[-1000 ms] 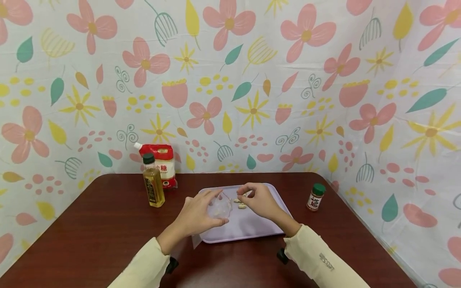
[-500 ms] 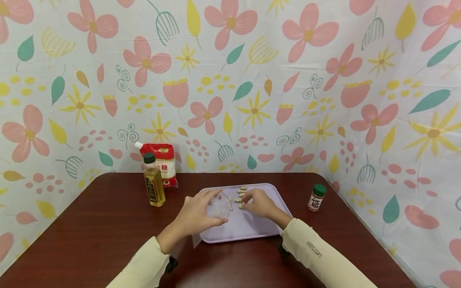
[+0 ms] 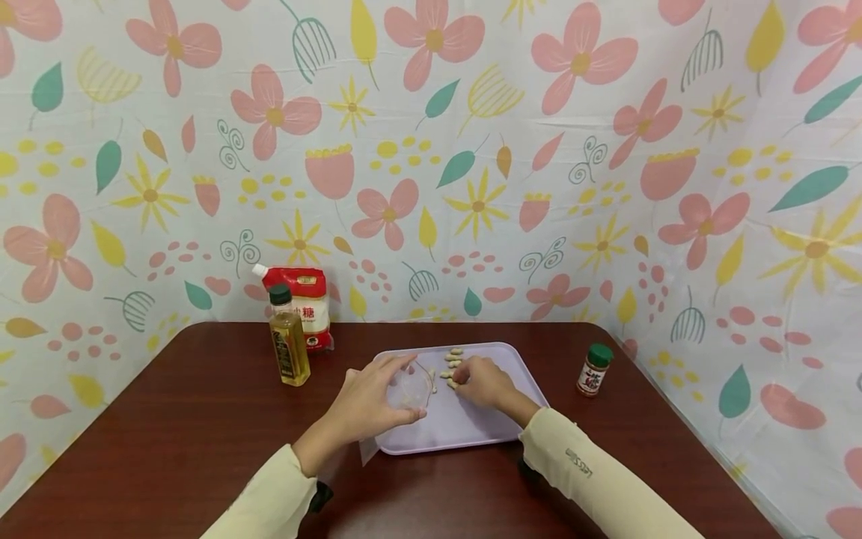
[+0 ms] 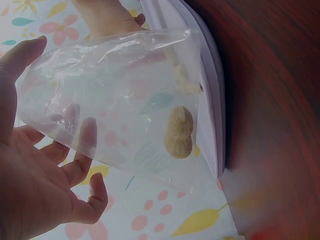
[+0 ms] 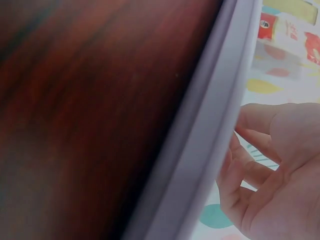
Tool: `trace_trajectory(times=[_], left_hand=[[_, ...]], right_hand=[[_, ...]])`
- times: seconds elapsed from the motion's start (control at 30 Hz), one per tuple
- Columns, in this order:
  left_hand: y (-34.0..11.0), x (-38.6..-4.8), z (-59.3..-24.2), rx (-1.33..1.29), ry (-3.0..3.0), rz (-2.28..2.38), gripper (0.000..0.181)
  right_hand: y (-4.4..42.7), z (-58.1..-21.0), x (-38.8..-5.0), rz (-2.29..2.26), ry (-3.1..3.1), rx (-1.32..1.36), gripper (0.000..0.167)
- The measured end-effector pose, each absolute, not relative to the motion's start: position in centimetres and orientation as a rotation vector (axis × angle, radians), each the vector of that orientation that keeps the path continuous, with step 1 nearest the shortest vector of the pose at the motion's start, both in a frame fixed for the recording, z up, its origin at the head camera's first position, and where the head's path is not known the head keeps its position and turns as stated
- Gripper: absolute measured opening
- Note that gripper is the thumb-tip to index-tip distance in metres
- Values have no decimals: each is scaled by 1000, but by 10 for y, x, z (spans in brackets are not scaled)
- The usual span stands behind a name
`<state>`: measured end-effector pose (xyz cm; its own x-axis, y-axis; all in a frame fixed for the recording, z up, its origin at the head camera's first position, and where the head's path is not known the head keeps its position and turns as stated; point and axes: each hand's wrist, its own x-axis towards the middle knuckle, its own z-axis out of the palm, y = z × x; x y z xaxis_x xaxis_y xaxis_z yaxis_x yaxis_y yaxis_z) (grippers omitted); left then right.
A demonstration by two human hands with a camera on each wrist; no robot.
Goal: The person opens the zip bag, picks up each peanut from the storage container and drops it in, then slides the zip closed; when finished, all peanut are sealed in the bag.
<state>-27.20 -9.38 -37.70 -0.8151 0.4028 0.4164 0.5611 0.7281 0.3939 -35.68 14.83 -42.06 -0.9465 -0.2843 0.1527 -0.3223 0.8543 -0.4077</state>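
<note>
One clear, crinkled plastic bag (image 4: pixel 115 95), with a single waisted peanut (image 4: pixel 179 132) inside, is held between the curved thumb and fingers of my left hand (image 3: pixel 364 400), over the left edge of one lilac, round-cornered tray (image 3: pixel 471 430) on the wood-grained desk (image 3: pixel 168 442). At least four knobbly peanuts (image 3: pixel 453 357) lie there beside my right hand (image 3: pixel 486 383), fingers bent; whether they pinch one I cannot tell.
</note>
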Motion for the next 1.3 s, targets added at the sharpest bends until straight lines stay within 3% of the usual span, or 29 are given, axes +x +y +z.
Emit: trace_trajectory(times=[0.5, 1.0, 1.3], left_hand=[[-95, -271, -379, -750, -2644, -744, 78], [-94, -273, -380, -735, -2630, -738, 76], [-93, -271, -379, -754, -2629, -779, 78]], right_hand=[[147, -404, -343, 829, -2797, 575, 6], [141, -355, -289, 1136, -2505, 769, 8], [126, -343, -271, 1166, -2448, 912, 8]])
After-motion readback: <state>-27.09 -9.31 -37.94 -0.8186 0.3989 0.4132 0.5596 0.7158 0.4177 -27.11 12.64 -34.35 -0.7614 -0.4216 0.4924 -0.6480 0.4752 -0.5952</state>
